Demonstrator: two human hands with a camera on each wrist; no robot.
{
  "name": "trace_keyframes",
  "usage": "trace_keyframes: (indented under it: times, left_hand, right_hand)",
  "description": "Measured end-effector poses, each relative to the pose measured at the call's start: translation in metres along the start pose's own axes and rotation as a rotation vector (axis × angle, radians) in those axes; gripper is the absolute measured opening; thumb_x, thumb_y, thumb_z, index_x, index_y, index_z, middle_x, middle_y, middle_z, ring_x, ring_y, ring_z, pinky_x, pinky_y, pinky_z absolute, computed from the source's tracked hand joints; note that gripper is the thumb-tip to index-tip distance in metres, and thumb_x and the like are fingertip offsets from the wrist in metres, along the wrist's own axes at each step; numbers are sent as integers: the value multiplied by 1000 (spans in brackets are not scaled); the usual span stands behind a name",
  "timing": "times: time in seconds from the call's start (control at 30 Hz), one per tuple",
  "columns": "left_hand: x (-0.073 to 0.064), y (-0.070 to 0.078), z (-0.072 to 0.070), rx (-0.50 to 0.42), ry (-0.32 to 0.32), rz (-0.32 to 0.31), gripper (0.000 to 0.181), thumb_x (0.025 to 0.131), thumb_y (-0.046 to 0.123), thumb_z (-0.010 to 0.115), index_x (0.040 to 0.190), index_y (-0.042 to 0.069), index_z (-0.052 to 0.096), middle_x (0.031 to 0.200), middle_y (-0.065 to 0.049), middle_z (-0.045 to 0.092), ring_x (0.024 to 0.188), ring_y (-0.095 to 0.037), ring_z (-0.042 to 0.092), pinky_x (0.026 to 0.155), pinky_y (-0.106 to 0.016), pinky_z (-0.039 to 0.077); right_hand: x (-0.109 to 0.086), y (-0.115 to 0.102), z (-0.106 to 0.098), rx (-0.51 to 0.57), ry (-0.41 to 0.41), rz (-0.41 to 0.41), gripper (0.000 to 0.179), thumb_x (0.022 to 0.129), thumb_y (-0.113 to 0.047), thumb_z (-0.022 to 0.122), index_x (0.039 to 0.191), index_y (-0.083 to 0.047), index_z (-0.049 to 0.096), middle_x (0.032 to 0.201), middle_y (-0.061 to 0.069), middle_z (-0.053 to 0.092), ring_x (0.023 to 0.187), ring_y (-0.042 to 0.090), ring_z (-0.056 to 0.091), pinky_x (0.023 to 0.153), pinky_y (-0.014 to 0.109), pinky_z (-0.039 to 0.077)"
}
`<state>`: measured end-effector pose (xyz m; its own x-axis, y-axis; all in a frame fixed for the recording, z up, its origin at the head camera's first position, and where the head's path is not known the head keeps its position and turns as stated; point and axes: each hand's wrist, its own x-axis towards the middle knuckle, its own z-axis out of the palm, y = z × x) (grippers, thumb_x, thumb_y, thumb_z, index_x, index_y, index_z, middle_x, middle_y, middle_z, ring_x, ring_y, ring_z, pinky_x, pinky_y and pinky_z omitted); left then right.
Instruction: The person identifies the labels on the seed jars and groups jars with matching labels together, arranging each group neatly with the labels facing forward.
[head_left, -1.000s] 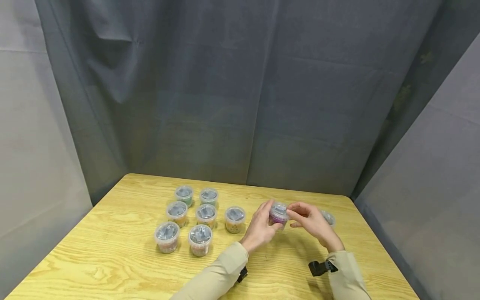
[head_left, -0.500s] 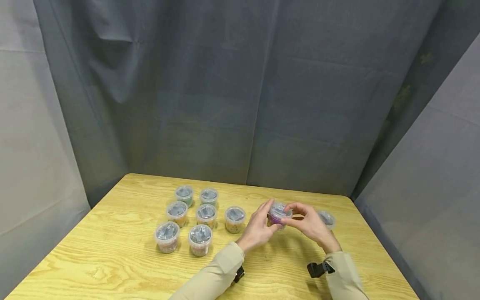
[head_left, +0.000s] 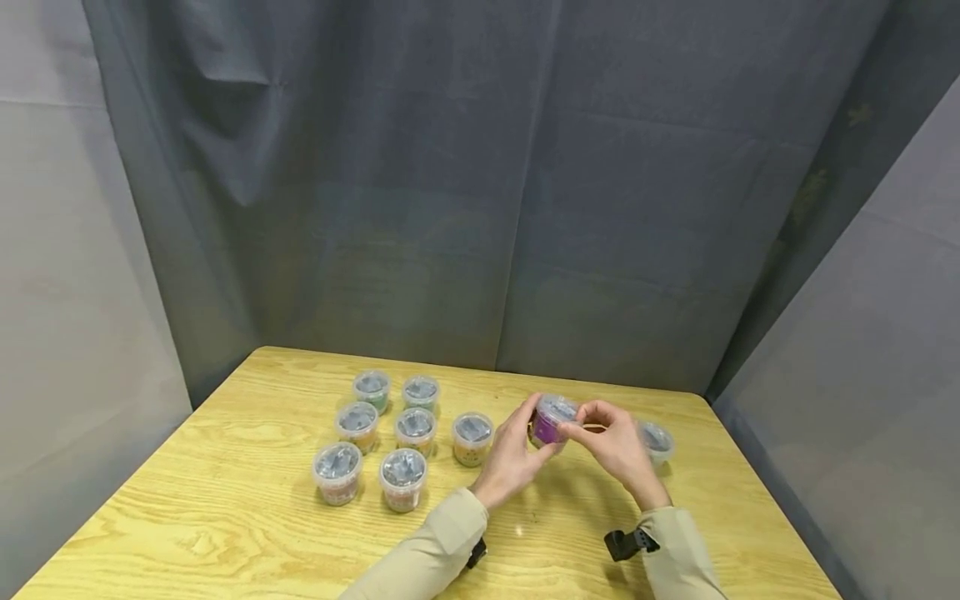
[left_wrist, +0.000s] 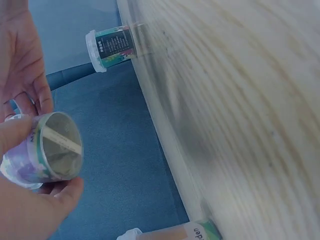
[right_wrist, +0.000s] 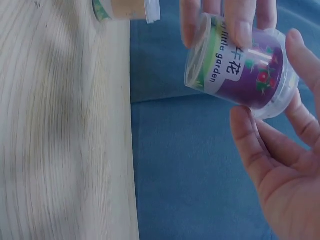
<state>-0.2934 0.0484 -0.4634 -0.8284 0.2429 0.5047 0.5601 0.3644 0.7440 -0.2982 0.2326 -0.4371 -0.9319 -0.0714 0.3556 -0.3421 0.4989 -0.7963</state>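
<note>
Raised over the right half of the table is a small lidded plastic tub [head_left: 545, 429] with a purple label, tilted. My left hand [head_left: 512, 467] grips its side; in the left wrist view the tub's clear base faces the camera. My right hand [head_left: 617, 446] pinches at the rim of its clear lid [head_left: 557, 407] with thumb and fingers. Flowers and the words "little garden" show on the purple label [right_wrist: 257, 75] in the right wrist view. Right of my right hand, another lidded tub [head_left: 657, 442] stands upright, partly hidden by that hand.
Several similar lidded tubs stand upright to the left, some in two columns: green ones [head_left: 371, 400] at the back, orange ones [head_left: 358, 433] midway, pinkish ones [head_left: 337, 492] in front. One yellow-orange tub [head_left: 471, 454] is nearest my left hand. Dark curtain [head_left: 420, 208] hangs behind the wooden table [head_left: 187, 500].
Both hands keep hold of the purple tub, which has tipped so more of its purple side shows. My right fingers have shifted left along the lid rim.
</note>
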Motion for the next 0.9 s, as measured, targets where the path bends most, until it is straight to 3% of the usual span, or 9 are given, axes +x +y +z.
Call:
trace_keyframes:
  times: [0.1, 0.2, 0.43, 0.53, 0.67, 0.9]
  left_hand:
    - [-1, -2, 1, -7, 5, 10, 76, 87, 18, 75, 151, 10, 34, 139, -11, 56, 124, -21, 57, 102, -30, 50]
    - [-2, -3, -2, -57, 1, 10, 77, 87, 17, 75, 151, 9, 34, 136, -12, 57, 122, -22, 58, 100, -30, 51]
    - [-3, -4, -15, -288, -39, -64, 82, 86, 11, 75, 154, 10, 30, 140, -14, 54, 128, -28, 54, 108, -38, 45]
    - [-4, -3, -18, -340, -65, -84, 83, 86, 10, 75, 154, 11, 28, 141, -15, 53, 129, -28, 53, 110, -40, 44]
    - [-7, -1, -26, -336, -100, -100, 81, 88, 10, 73, 154, 11, 28, 143, -13, 52, 130, -27, 52, 111, -40, 42]
    - [-13, 3, -45, -233, -125, -144, 74, 91, 22, 70, 153, 9, 32, 146, -15, 48, 131, -30, 50, 109, -44, 44]
  right_hand:
    - [-1, -2, 2, -6, 14, 25, 29, 81, -27, 81, 88, -7, 61, 95, 7, 69, 91, 13, 67, 81, 23, 57]
    - [1, -4, 3, 8, 0, 24, 26, 82, -20, 81, 90, -5, 62, 97, 11, 70, 92, 17, 68, 81, 25, 57]
    - [4, -3, -1, 87, -137, -52, 28, 86, -21, 76, 108, -7, 65, 118, 13, 68, 107, 23, 64, 87, 24, 55]
    - [2, 0, -2, 143, -163, -59, 32, 87, -21, 76, 112, -7, 64, 120, 13, 67, 110, 24, 64, 89, 24, 55]
    - [1, -1, 0, 185, -170, -59, 30, 85, -21, 77, 108, -7, 64, 119, 13, 68, 109, 26, 65, 88, 24, 55]
    - [0, -6, 11, 192, -212, -66, 26, 85, -21, 78, 102, -8, 63, 120, 15, 66, 108, 29, 65, 86, 26, 57]
